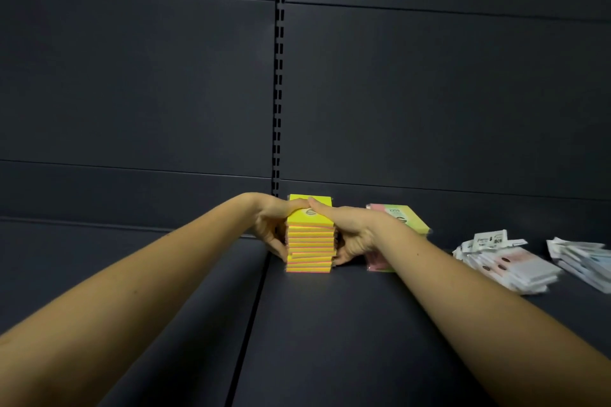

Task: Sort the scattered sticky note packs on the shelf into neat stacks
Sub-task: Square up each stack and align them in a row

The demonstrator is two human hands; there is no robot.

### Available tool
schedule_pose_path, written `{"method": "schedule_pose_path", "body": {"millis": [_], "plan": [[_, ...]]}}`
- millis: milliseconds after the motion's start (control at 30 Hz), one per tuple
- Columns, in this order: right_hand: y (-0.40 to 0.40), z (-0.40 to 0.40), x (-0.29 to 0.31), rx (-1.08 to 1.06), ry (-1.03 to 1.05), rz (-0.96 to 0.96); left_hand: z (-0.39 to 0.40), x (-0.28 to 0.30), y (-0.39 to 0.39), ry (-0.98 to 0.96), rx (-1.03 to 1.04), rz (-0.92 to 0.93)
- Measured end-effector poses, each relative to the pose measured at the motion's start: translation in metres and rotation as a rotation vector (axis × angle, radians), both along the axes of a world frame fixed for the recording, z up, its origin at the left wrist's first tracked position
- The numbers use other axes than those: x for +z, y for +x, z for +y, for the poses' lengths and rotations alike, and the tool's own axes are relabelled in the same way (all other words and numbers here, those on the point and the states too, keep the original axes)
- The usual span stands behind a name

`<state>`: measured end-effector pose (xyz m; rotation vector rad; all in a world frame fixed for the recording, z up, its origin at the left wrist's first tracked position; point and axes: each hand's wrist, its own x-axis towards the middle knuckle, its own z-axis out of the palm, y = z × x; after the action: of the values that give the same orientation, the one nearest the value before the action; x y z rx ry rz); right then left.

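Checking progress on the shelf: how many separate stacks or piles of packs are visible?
4: yellow stack between both hands, pastel stack behind the right hand, two white piles far right. More may be hidden.

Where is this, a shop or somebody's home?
Most likely a shop. The dark shelf has a metal back wall with a slotted upright, as store fixtures do. Both hands square a yellow stack of identical packs, and more wrapped packs with printed labels lie to the right.
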<state>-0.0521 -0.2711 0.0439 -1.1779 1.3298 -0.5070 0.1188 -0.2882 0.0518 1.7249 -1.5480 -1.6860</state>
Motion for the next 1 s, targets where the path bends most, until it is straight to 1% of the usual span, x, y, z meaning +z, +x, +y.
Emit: {"method": "schedule_pose_path", "body": {"millis": [167, 367, 533, 667, 867, 1000], "plan": [[0.003, 0.002, 0.002, 0.011, 0.013, 0.009, -0.002, -0.001, -0.002, 0.038, 0.053, 0.033], [0.011, 0.007, -0.003, -0.069, 0.061, -0.127, 0.003, -0.002, 0.0, 0.008, 0.083, 0.061], [0.016, 0.01, -0.003, -0.145, 0.07, -0.184, 0.015, -0.008, -0.009, 0.047, 0.147, 0.208], [0.017, 0.009, -0.005, -0.154, 0.075, -0.214, 0.013, -0.017, -0.015, 0.032, 0.207, 0.32], [0.017, 0.011, -0.005, -0.155, 0.046, -0.176, 0.009, -0.019, -0.015, 0.001, 0.192, 0.26], [0.018, 0.011, -0.003, -0.164, 0.039, -0.125, 0.01, -0.018, -0.013, 0.0, 0.197, 0.252]]}}
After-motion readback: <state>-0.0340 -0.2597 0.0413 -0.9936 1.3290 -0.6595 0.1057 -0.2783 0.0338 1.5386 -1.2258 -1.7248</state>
